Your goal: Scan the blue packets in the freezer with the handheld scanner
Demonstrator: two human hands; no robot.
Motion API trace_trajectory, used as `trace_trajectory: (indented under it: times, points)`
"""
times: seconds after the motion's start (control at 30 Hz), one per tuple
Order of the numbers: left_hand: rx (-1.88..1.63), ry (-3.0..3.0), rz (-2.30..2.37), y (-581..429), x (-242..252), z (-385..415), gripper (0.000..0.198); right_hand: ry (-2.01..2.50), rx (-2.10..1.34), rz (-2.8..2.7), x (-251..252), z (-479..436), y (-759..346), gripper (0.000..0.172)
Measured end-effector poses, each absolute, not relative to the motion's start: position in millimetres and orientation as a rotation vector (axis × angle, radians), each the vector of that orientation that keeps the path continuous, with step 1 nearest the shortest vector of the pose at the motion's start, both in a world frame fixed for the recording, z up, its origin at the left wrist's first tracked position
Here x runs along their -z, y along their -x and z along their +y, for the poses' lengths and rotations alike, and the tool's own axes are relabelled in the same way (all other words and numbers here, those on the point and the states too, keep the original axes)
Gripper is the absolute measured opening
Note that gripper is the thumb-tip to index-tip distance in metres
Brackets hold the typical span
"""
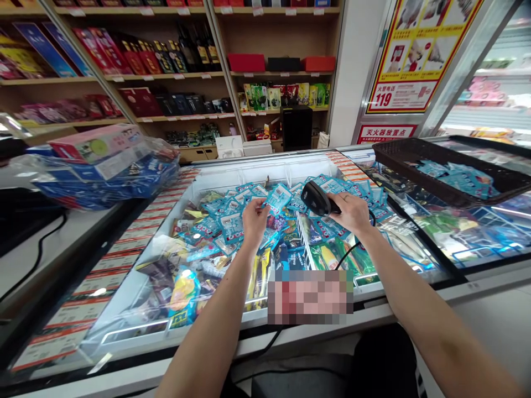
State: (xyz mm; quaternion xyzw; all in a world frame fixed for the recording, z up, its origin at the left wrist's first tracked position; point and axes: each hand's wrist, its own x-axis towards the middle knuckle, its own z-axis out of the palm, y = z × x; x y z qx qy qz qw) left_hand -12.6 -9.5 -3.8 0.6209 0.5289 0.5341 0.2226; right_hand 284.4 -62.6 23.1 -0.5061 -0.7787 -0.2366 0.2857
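My left hand [255, 220] pinches a small blue packet [277, 197] by its edge, holding it up over a pile of like blue packets [232, 221] on the glass lid of a chest freezer [136, 326]. My right hand [352, 213] is wrapped round the handle of a black barcode scanner [315, 198]. The scanner's head points left toward the held packet, a short gap away. Its black cable [346, 253] runs down across the lid toward me.
A black tray [440, 190] with more blue packets lies on the freezer lid at the right. A plastic-wrapped stack of boxes [103, 166] rests on the counter at the left. Shelves of boxed goods [166, 61] fill the back wall. A pixelated patch [310, 296] covers part of the lid.
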Motion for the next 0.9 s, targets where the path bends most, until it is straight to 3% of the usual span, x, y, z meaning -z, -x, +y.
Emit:
trace_trajectory:
  times: [0.27, 0.63, 0.9]
  points:
    - [-1.424, -1.466, 1.221, 3, 4, -15, 0.028, 1.314, 0.578, -2.187, -27, -66, -276, 0.044]
    - [-1.524, -1.419, 1.219, -1, -3, -24, 0.027, 1.141, 0.603, -2.227, -23, -67, -264, 0.029]
    - [-1.527, -1.423, 1.221, 1, -1, -22, 0.027, 1.152, 0.609, -2.223, -21, -67, -260, 0.034]
